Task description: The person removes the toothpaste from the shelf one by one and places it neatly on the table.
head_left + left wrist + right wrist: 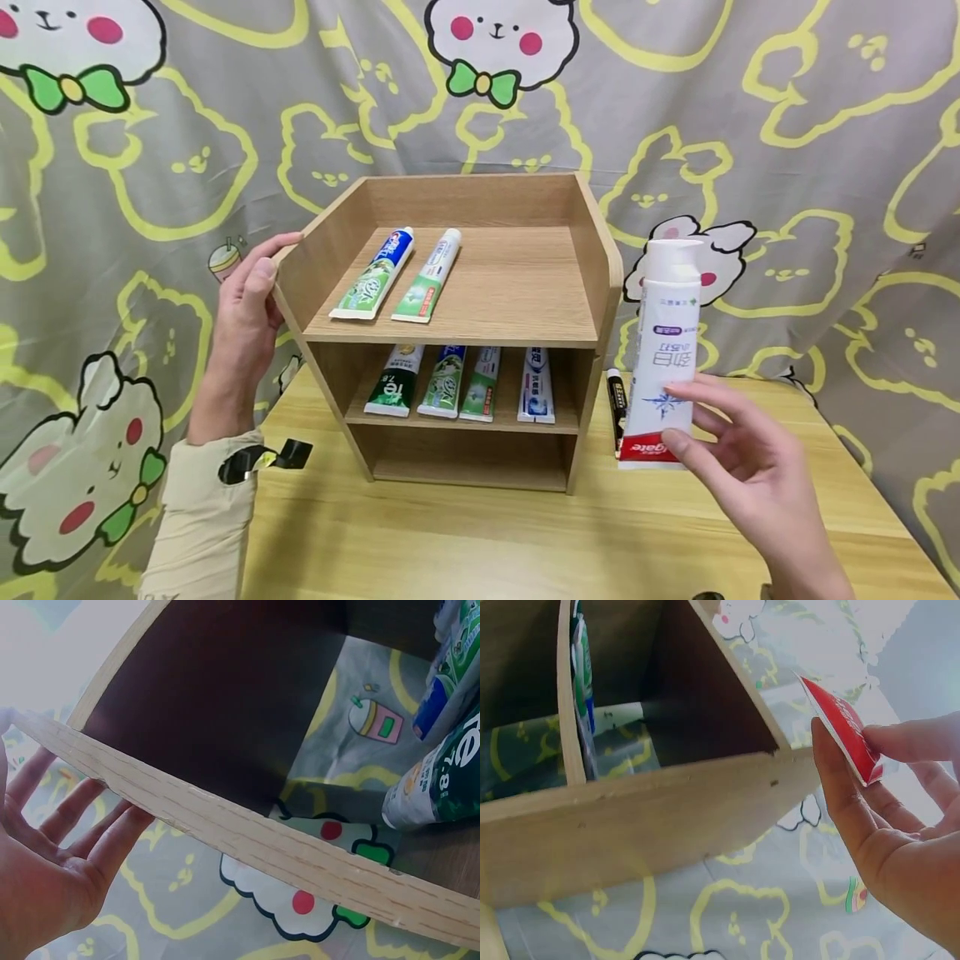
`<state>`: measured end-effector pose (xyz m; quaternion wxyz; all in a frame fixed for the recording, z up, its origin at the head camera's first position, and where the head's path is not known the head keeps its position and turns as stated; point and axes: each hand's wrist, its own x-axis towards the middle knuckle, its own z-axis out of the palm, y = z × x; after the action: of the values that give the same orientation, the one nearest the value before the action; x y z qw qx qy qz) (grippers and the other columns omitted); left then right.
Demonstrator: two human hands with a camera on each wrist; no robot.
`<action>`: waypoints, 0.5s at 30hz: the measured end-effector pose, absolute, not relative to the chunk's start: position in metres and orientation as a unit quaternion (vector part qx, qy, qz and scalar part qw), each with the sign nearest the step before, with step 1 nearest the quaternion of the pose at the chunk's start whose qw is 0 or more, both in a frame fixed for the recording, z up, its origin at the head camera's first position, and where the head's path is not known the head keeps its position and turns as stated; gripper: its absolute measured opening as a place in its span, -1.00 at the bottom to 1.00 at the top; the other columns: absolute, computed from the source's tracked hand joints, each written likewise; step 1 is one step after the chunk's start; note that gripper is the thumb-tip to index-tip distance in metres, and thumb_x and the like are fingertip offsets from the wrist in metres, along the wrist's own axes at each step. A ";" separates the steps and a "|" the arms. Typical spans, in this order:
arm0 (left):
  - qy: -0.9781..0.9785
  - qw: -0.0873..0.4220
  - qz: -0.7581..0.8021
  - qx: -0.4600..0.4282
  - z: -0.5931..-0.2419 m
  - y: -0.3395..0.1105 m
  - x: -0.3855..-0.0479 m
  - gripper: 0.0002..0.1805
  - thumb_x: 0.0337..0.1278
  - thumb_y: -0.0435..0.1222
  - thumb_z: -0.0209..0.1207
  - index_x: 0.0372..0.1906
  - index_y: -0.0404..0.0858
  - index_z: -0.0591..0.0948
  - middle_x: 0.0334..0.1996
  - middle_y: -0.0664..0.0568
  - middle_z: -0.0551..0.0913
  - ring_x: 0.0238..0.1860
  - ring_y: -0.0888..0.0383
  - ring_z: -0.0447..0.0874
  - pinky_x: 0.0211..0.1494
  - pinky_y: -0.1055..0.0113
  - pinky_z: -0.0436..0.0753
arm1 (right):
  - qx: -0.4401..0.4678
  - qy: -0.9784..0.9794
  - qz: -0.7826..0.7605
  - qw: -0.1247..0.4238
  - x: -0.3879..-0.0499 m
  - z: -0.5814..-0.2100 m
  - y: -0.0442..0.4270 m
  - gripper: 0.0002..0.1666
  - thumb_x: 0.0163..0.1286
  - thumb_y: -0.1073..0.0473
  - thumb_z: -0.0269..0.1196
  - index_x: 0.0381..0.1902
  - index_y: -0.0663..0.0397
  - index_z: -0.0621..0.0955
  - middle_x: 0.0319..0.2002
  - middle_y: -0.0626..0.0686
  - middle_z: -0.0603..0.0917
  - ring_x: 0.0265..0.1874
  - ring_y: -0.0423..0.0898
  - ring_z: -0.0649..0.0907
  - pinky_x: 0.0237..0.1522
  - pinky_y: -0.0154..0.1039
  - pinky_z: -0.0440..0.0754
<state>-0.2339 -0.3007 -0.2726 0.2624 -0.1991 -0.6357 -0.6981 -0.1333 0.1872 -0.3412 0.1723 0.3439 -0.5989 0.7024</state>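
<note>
A wooden shelf (480, 333) stands on the table, two toothpaste tubes lying on its top level and several on the middle one. The left hand (251, 325) grips the upper edge of the shelf's left side panel; in the left wrist view that hand (67, 855) has its fingers against the panel. Right of the shelf, the right hand (757, 467) pinches a white and red tube (663, 358) near its flat red end, cap up. The right wrist view shows the tube's red end (847, 727) between thumb and fingers of the right hand (907, 840).
A black marker-like object (617, 408) lies on the table (450, 542) between the shelf and the held tube. The shelf's bottom level (468, 458) holds nothing visible. Behind everything hangs a grey curtain (675, 100) with yellow outlines and cartoon animals.
</note>
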 end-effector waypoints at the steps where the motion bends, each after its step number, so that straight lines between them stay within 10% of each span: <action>1: -0.637 0.263 -0.697 -0.200 -0.273 -0.300 -0.234 -0.50 0.42 -0.14 0.06 0.33 -0.26 0.59 0.11 -0.25 0.46 -0.03 -0.10 0.50 -0.16 0.24 0.63 | 0.341 -0.599 0.704 0.173 -0.133 -0.343 0.190 -0.33 0.10 0.90 0.07 0.23 0.67 0.43 0.31 0.37 0.41 0.16 0.07 0.68 -0.14 -0.13 0.72; 15: -0.640 0.267 -0.694 -0.192 -0.272 -0.299 -0.234 -0.51 0.42 -0.14 0.05 0.32 -0.25 0.60 0.10 -0.25 0.47 -0.04 -0.10 0.49 -0.17 0.24 0.61 | 0.263 -0.647 0.695 0.169 -0.147 -0.355 0.213 -0.40 0.27 0.79 0.08 0.29 0.57 0.42 0.33 0.27 0.44 0.14 -0.05 0.69 -0.13 -0.22 0.73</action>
<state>-0.2338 -0.2986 -0.2724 0.2668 -0.1923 -0.6402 -0.6943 -0.1470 0.2131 -0.3552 0.1693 0.2628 -0.6471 0.6954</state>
